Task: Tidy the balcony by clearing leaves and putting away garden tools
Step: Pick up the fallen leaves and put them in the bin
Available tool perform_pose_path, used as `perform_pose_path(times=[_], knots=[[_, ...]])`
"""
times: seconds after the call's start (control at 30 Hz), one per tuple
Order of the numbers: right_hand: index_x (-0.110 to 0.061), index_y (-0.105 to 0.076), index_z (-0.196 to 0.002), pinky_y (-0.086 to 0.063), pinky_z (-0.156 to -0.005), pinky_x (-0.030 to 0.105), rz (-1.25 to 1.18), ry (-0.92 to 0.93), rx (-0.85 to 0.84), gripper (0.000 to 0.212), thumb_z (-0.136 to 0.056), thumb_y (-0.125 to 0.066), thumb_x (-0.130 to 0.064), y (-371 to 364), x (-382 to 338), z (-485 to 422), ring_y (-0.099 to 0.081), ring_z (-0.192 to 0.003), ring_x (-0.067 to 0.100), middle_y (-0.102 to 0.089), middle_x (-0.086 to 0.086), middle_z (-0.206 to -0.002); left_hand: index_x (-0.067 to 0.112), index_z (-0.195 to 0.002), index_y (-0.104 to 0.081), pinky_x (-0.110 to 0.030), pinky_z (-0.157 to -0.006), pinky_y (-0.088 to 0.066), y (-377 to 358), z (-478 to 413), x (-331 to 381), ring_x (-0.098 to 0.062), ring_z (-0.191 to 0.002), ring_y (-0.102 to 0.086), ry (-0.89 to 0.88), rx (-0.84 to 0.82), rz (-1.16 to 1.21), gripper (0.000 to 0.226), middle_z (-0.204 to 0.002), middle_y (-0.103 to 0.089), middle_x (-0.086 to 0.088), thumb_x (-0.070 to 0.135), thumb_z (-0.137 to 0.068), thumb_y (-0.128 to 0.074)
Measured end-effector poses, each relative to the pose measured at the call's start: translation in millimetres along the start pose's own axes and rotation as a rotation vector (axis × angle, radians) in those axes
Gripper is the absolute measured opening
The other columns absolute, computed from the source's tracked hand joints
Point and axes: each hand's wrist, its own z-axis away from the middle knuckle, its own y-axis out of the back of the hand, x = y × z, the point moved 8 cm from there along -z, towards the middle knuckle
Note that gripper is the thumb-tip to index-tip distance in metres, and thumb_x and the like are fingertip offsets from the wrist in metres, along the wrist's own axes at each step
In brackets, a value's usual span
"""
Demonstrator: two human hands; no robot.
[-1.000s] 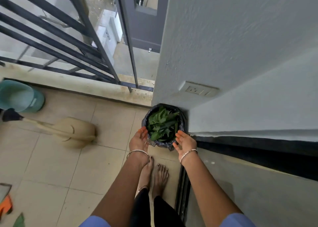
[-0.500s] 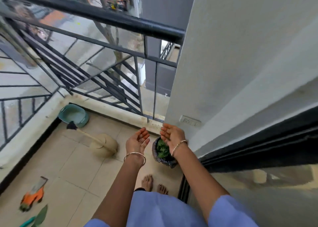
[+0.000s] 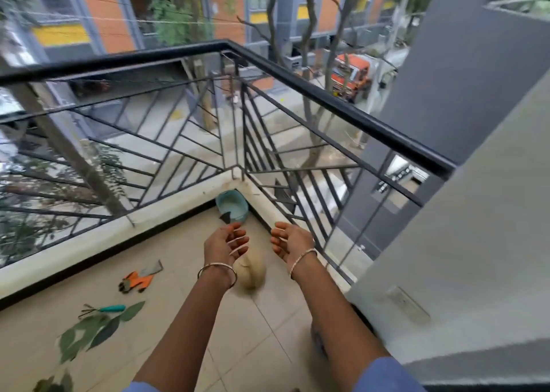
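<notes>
Beige balcony tiles (image 3: 175, 275) carry the work: long green leaves (image 3: 89, 332) by the floor's left edge, a teal-handled hand rake (image 3: 111, 308) just beside them, and orange-and-grey gloves (image 3: 137, 280) nearer the railing. Your left hand (image 3: 227, 244) and right hand (image 3: 290, 240) are empty, fingers loosely curled. Scoop the leaves with both palms low along the tile.

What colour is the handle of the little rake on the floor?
Teal. The rake handle shows in the head view, beside the green leaves.
</notes>
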Motion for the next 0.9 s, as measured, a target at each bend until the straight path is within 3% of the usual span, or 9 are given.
perform_pose_path(times=[0.17,0.43,0.73,0.83,0.9], knots=[[-0.008,-0.066,-0.089,-0.045,-0.054,0.026,0.114,0.006,-0.071,0.031,-0.092,-0.037,0.001,-84,28,24,-0.057,-0.059,0.018,-0.065,0.007,-0.075,0.007,-0.095,-0.067,-0.029,-0.06,-0.05,93,-9,37,-0.02,-0.066,-0.062,-0.053,0.107,0.061,0.018,-0.078,-0.063,-0.007,0.015,-0.095,-0.05],[-0.009,-0.066,-0.097,-0.046,-0.059,0.026,0.215,-0.064,-0.222,0.028,-0.096,-0.039,-0.005,-225,120,69,-0.057,-0.064,0.016,-0.066,0.006,-0.08,0.009,-0.088,-0.065,-0.029,-0.057,-0.048,269,-15,90,-0.019,-0.064,-0.059,-0.05,0.285,0.192,0.016,-0.074,-0.061,-0.006,0.013,-0.095,-0.051],[-0.007,-0.067,-0.104,-0.05,-0.065,0.028,0.428,-0.136,-0.385,0.031,-0.097,-0.037,-0.006,-354,227,106,-0.061,-0.073,0.018,-0.067,0.007,-0.087,0.009,-0.076,-0.06,-0.017,-0.038,-0.039,448,-6,105,-0.009,-0.035,-0.052,-0.019,0.524,0.428,0.021,-0.046,-0.058,0.001,0.009,-0.095,-0.051],[-0.007,-0.068,-0.104,-0.052,-0.066,0.029,0.496,-0.139,-0.415,0.032,-0.096,-0.037,-0.005,-390,246,107,-0.062,-0.077,0.019,-0.068,0.009,-0.09,0.007,-0.082,-0.063,-0.02,-0.041,-0.046,488,-3,102,-0.013,-0.047,-0.056,-0.051,0.602,0.509,0.017,-0.06,-0.06,-0.004,0.009,-0.095,-0.052],[-0.007,-0.068,-0.101,-0.052,-0.063,0.028,0.52,-0.146,-0.424,0.031,-0.096,-0.038,-0.004,-412,256,102,-0.062,-0.077,0.021,-0.068,0.01,-0.09,0.008,-0.079,-0.064,-0.02,-0.041,-0.049,509,-6,102,-0.015,-0.053,-0.056,-0.071,0.648,0.547,0.02,-0.056,-0.061,-0.002,0.01,-0.094,-0.051]])
